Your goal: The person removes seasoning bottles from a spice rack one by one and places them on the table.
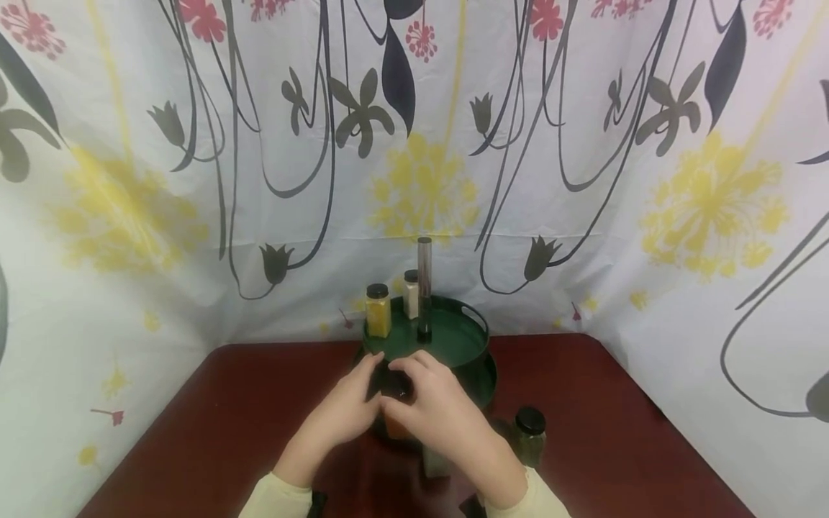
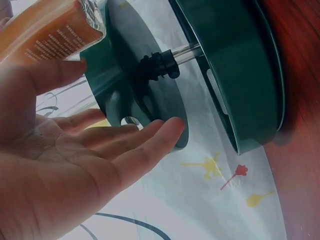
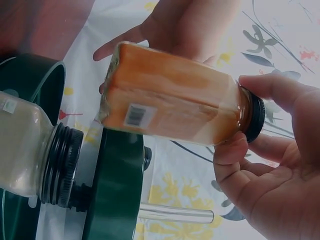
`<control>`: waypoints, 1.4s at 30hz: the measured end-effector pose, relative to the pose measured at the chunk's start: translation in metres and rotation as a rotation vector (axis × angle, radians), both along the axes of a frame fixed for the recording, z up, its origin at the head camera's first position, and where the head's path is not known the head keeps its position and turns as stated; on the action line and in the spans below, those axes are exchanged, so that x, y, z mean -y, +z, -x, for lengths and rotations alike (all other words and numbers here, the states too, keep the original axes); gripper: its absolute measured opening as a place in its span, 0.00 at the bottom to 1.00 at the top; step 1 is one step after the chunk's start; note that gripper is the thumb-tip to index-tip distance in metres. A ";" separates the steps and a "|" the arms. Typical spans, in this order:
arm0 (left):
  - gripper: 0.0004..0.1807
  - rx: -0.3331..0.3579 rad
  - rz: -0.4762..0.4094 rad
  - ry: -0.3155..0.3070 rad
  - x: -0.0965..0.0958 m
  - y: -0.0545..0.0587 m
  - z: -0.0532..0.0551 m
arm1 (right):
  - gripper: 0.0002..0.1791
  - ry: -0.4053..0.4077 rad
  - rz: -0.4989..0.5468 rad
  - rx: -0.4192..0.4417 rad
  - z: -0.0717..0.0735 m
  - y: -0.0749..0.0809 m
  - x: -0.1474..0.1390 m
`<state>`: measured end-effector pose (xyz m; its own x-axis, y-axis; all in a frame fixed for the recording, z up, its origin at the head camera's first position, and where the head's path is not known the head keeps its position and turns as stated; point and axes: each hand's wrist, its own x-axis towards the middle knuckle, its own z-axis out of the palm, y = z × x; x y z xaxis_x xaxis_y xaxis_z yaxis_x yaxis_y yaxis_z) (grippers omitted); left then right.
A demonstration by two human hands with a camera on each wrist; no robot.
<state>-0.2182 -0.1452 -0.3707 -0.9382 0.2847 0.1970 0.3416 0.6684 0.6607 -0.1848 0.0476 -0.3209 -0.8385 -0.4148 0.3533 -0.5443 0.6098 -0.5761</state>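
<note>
A clear square-sided jar of orange powder (image 3: 170, 95) with a black lid is held up in front of a round green two-tier tray (image 1: 453, 332). My right hand (image 1: 440, 406) pinches it at the neck and lid between thumb and fingers. My left hand (image 1: 343, 410) is close on the jar's other side, its fingers extended and palm turned up in the left wrist view. The left thumb (image 2: 60, 75) overlaps the jar's printed side there. In the head view, the hands cover much of the jar.
On the upper tier stand a jar of yellow powder (image 1: 378, 316) and a pale jar (image 1: 411, 298), beside the clear centre post (image 1: 424, 280). A black-lidded jar with dark green contents (image 1: 531, 442) stands right of my right forearm. Another pale jar (image 1: 436, 464) is partly hidden below that arm.
</note>
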 end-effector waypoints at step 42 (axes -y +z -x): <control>0.29 0.021 -0.024 0.072 0.004 0.004 0.006 | 0.21 0.021 -0.302 0.095 0.031 -0.036 0.005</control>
<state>-0.2239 -0.1488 -0.3663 -0.9600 0.2118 0.1832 0.2792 0.6744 0.6835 -0.2163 0.0423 -0.3573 -0.8519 -0.5067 0.1322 -0.5113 0.7501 -0.4195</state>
